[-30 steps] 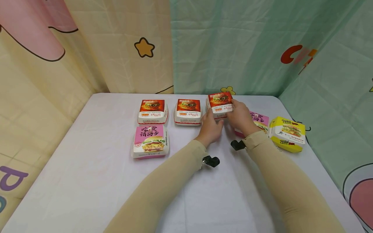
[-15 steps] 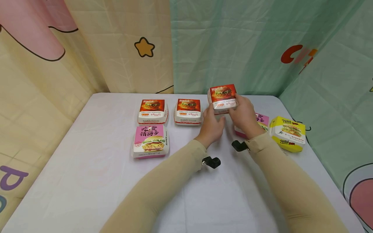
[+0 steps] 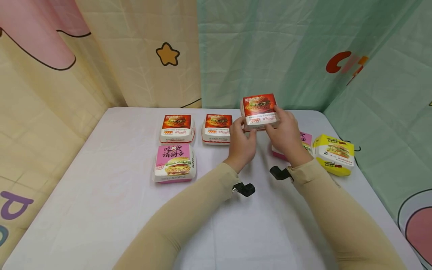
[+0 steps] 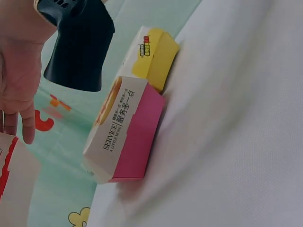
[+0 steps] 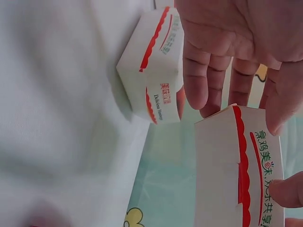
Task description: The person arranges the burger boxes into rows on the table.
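In the head view, both hands hold a red-and-white burger box (image 3: pixel 259 107) at the table's far edge, lifted off the cloth. My left hand (image 3: pixel 241 146) grips its lower left corner, thumb at the front. My right hand (image 3: pixel 286 137) holds its right side, thumb near the front face. The right wrist view shows the box's white side (image 5: pixel 215 165) with the left hand's fingers (image 5: pixel 195 80) against its end. The right hand's fingers (image 4: pixel 28 125) touch the box in the left wrist view. Fingertips behind the box are hidden.
Two more red-and-white burger boxes (image 3: pixel 176 129) stand in a row at the back left. A pink burger box (image 3: pixel 174 165) lies before the leftmost. Right of the hands are another pink box (image 3: pixel 306 139), partly covered, and a yellow box (image 3: pixel 334 155). Curtains (image 3: pixel 256 48) hang behind the table.
The held red-and-white box has risen from the table and shifted slightly right, with both hands on it. The other boxes have stayed where they were.
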Tool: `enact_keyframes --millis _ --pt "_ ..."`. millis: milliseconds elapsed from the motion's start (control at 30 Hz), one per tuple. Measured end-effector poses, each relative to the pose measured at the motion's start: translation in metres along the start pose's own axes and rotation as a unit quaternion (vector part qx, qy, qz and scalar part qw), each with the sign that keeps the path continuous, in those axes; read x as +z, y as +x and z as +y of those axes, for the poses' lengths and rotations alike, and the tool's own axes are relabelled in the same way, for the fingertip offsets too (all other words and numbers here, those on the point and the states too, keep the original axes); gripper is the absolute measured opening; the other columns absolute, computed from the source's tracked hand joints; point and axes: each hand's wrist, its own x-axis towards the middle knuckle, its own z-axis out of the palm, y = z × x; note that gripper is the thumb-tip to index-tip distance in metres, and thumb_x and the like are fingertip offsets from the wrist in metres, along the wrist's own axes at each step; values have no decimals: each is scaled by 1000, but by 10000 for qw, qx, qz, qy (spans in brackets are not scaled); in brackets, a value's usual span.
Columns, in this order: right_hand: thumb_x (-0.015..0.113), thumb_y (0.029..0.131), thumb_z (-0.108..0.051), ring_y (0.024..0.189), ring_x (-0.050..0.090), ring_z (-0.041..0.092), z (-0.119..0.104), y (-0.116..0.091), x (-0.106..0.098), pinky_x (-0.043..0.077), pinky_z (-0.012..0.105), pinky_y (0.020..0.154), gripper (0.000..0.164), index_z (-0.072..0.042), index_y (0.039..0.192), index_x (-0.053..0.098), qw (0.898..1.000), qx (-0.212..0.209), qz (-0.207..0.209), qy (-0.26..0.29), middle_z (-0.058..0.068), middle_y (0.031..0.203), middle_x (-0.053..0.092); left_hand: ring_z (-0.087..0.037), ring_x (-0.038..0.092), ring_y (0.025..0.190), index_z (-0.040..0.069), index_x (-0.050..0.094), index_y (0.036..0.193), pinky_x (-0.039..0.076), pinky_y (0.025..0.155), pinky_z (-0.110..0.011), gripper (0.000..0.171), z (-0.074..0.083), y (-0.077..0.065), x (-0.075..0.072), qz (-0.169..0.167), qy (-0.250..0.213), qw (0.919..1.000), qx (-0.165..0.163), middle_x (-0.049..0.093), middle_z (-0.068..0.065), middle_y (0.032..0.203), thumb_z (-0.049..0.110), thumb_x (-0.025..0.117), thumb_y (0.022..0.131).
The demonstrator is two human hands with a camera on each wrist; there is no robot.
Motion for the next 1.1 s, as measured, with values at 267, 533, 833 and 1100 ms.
enact_keyframes --millis 267,533,833,1100 --pt "66 100 -17 148 38 43 -2 -13 -4 35 60 123 73 -1 163 34 9995 -234 18 218 27 162 39 -20 51 117 5 41 147 52 92 -29 46 3 -6 -7 206 6 9995 233 45 -14 146 21 58 108" --pt "67 101 -18 131 47 38 -5 -28 -3 51 54 106 71 -2 163 36 9985 -410 65 347 27 157 43 -21 48 124 3 42 146 54 102 -39 43 10 -16 -16 289 -187 9988 338 45 -15 144 16 58 107" --pt "68 102 -15 128 48 36 -9 -43 0 51 55 108 69 -5 163 37 9963 -587 -2 631 24 156 43 -18 44 129 6 38 148 52 108 -35 46 16 -31 -33 155 -336 9987 349 41 -12 144 15 58 108" --pt "70 101 -14 126 50 36 -13 -59 5 53 56 107 70 -4 162 37 9952 -741 -244 587 24 155 43 -21 43 128 4 38 147 52 106 -44 46 11 -46 -52 48 -325 9984 453 41 -14 142 12 59 106"
